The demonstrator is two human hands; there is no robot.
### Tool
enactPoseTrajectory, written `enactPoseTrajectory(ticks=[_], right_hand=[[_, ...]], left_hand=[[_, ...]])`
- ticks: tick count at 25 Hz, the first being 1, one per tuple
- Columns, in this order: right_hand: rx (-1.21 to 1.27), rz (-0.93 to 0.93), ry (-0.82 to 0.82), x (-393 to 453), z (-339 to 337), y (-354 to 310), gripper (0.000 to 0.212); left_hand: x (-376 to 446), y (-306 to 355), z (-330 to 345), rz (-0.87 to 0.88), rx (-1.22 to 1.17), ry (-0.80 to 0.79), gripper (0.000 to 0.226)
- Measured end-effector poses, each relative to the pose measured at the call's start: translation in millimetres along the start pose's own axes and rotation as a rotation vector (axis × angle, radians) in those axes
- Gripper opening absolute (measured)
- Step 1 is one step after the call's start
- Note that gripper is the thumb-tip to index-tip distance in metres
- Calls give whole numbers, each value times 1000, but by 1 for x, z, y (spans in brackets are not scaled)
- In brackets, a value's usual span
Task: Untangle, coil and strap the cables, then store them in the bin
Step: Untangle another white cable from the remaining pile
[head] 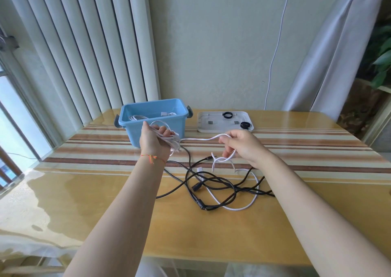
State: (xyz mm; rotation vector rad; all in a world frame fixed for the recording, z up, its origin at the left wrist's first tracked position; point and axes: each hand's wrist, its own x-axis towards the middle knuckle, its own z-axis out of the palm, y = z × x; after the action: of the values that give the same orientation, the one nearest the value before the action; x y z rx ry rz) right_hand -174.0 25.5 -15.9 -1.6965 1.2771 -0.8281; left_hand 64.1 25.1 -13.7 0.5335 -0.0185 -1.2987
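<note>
A thin white cable stretches between both hands above the glossy yellow desk. The left hand clutches its coiled loops; the right hand pinches the loose length. Tangled black cables lie beneath. Behind stands the blue plastic bin holding coiled white cables. No readable writing.

Tangled cables block mid-table — near table edge bare.

left hand: white cable coils gripped | right hand: same cable pinched | black cables: tangled on bench | blue bin: coiled white cable held inside
</note>
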Motion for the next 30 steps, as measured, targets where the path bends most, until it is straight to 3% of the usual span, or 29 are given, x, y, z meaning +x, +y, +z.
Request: enactPoseTrajectory(ticks=[1, 3, 6, 8, 10, 14, 18, 20, 23, 24, 27, 30], right_hand=[[4, 20, -37, -1, 3, -5, 25], [-152, 137, -263, -6, 6, -19, 32], [-283, 147, -643, -16, 9, -41, 37], [-127, 23, -667, -15, 11, -52, 36], [117, -58, -521, -11, 8, -56, 28], [339, -81, -257, -3, 1, -48, 20], [258, -66, -19, 0, 8, -37, 29], [218, -39, 53, 4, 8, -32, 37], [56, -41, 100, 7, 2, -26, 43], [15, -43, 89, 7, 0, -23, 44], [-102, -9, -14, 2, 0, -16, 49], [-95, 89, -119, -1, 0, -1, 57]], left_hand=[[-2, -4, 4, 24, 25, 16, 44], [-2, -12, 7, 114, 197, 34, 38], [-5, -26, 4, 230, 761, -104, 35], [-16, -34, -1, 196, 1193, -304, 36], [-27, -37, -4, 39, 1406, -452, 38], [-36, -30, -1, -404, 1182, -627, 59], [-41, -31, -3, -403, 1141, -836, 51], [-37, -29, -7, -503, 894, -880, 46], [-27, -22, -14, -828, 379, -953, 41], [-26, -21, -16, -848, 258, -956, 42], [-25, -15, -14, -717, -53, -818, 46], [-17, 6, -3, -344, -288, -359, 49]])
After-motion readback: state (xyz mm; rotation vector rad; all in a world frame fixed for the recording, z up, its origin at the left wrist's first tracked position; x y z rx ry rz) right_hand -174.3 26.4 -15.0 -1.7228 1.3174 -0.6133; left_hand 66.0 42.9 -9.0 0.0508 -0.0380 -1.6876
